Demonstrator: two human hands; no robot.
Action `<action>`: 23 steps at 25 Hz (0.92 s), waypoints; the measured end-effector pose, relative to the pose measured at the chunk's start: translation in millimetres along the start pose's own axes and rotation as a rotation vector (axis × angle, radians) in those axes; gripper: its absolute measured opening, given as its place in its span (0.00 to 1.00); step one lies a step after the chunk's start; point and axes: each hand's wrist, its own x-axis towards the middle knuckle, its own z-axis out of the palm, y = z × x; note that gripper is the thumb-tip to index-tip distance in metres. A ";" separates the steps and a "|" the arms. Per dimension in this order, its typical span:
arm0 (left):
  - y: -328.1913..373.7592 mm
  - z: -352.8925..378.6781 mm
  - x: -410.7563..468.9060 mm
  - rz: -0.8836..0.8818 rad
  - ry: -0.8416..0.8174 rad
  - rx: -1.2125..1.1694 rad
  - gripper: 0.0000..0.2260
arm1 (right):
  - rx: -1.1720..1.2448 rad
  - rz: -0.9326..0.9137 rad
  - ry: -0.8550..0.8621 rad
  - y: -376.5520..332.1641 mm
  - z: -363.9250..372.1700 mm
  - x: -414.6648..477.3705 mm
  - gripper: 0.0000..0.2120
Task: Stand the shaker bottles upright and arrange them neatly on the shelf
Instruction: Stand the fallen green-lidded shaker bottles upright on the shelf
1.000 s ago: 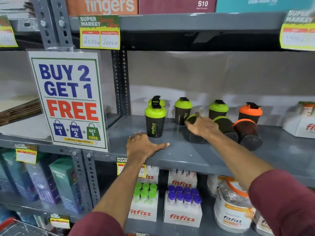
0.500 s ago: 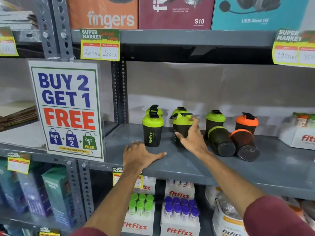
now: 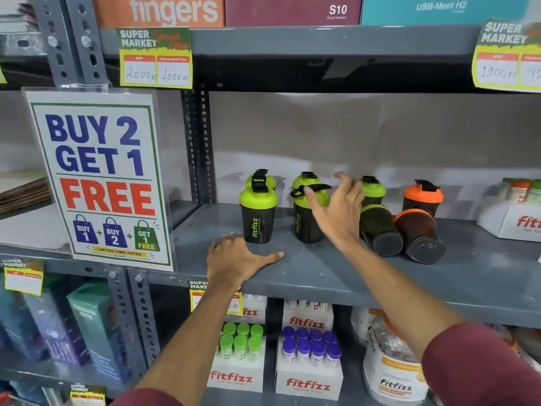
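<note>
2 fallen shaker bottles (image 3: 380, 231) lie bases-forward just right of the open, empty right hand (image 3: 341, 212); the left hand (image 3: 237, 259), apparently flat, is farther.

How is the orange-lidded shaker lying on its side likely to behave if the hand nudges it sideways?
The lying orange-lidded shaker would probably roll, since its round body rests on the flat shelf. The green-lidded one lying against it may block a roll to the left. It looks empty, so it is likely light and easy for the right hand to lift.
</note>
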 end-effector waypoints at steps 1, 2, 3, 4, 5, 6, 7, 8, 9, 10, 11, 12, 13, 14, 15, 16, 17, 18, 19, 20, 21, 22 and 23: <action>0.0 0.2 0.1 0.001 -0.007 0.000 0.49 | -0.037 0.036 -0.044 -5.2 -2.2 11.1 0.36; -0.2 0.5 0.2 0.003 -0.012 -0.003 0.49 | -0.085 0.061 -0.119 -9.0 -3.8 21.3 0.35; -0.6 0.6 0.1 0.007 -0.010 -0.009 0.49 | -0.129 0.070 -0.206 -11.9 -4.8 29.1 0.33; -1.0 1.0 0.0 0.012 -0.004 -0.013 0.48 | -0.150 0.069 -0.281 -13.4 -5.4 34.2 0.29; -1.6 1.4 -0.2 0.014 0.002 -0.015 0.48 | -0.138 0.065 -0.327 -13.5 -5.4 36.6 0.25; -2.0 1.8 -0.1 0.015 0.005 -0.014 0.48 | -0.100 0.065 -0.349 -13.1 -4.9 36.7 0.22; -2.1 2.1 -0.1 0.012 0.005 -0.012 0.49 | -0.047 0.076 -0.364 -13.0 -4.5 35.1 0.20; -1.8 2.5 0.0 0.009 0.004 -0.009 0.49 | 0.012 0.100 -0.382 -13.8 -4.2 33.2 0.19; -1.3 2.6 0.3 0.007 0.004 -0.006 0.50 | 0.069 0.130 -0.405 -14.5 -4.3 31.9 0.18; -0.9 2.6 0.3 0.007 0.002 -0.006 0.50 | 0.120 0.159 -0.433 -15.0 -4.8 31.1 0.18; -0.8 2.4 0.5 0.007 0.001 -0.009 0.50 | 0.164 0.182 -0.465 -15.3 -5.4 30.7 0.17; -1.1 2.3 0.6 0.007 -0.002 -0.011 0.50 | 0.202 0.204 -0.496 -14.7 -5.9 30.5 0.17; -1.4 2.1 0.3 0.008 -0.004 -0.011 0.50 | 0.232 0.225 -0.526 -14.4 -6.6 29.8 0.16; -1.6 2.0 0.0 0.011 -0.006 -0.011 0.50 | 0.256 0.246 -0.550 -14.2 -7.4 28.9 0.16; -1.6 1.7 -0.5 0.015 -0.006 -0.012 0.50 | 0.274 0.263 -0.564 -14.2 -7.9 27.9 0.16; -1.4 1.2 -0.9 0.018 -0.007 -0.014 0.49 | 0.290 0.274 -0.569 -14.3 -8.1 27.3 0.17; -1.2 -0.1 -1.4 0.019 -0.010 -0.017 0.49 | 0.304 0.281 -0.576 -15.0 -9.2 26.5 0.17; -0.7 -1.7 -2.1 0.019 -0.016 -0.019 0.48 | 0.320 0.285 -0.589 -15.2 -11.2 25.6 0.18; 0.0 -3.4 -2.6 0.016 -0.026 -0.021 0.47 | 0.344 0.287 -0.604 -14.0 -13.8 25.6 0.20; 1.1 -5.2 -3.7 0.009 -0.034 -0.022 0.47 | 0.368 0.290 -0.610 -11.5 -17.3 26.2 0.21; 2.1 -6.4 -5.7 -0.003 -0.038 -0.021 0.46 | 0.374 0.289 -0.594 -7.1 -22.2 27.0 0.22; 3.3 -6.5 -8.6 -0.018 -0.034 -0.016 0.46 | 0.348 0.279 -0.553 0.2 -27.7 29.0 0.22; 4.2 -5.5 -13.5 -0.035 -0.019 -0.010 0.45 | 0.278 0.255 -0.495 10.2 -33.9 31.8 0.22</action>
